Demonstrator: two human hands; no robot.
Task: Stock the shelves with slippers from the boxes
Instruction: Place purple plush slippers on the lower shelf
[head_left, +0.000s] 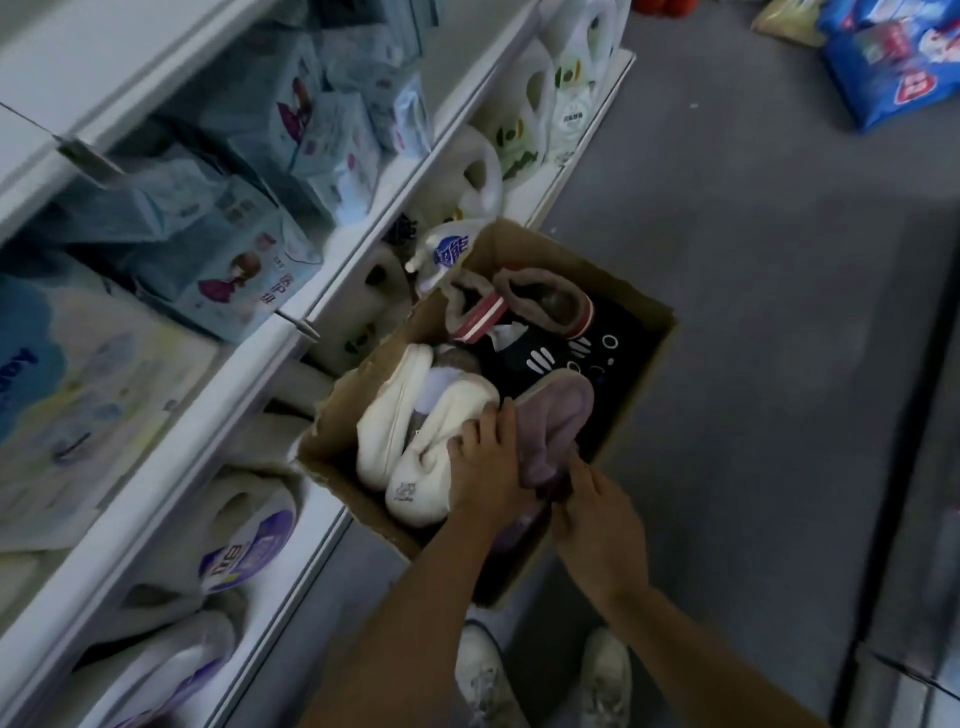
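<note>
Left hand (485, 467) reaches into the box (613, 270), fingers curled over the near edge of the purple slipper (556, 431) and touching the cream pair (421, 441). Right hand (597, 514) pinches the near end of the same purple slipper from the right. Both hands hold it partly lifted above the box contents. The cream pair lies in the left half of the box. A grey pair with red-striped soles (524, 306) lies at the far end, over a black slipper (587, 353) with white markings. The box stands on the floor (779, 312), touching the shelves (291, 343) on the left. Detergent jugs (519, 135) fill the bottom shelf; blue packs (234, 260) fill the shelf above it.
</note>
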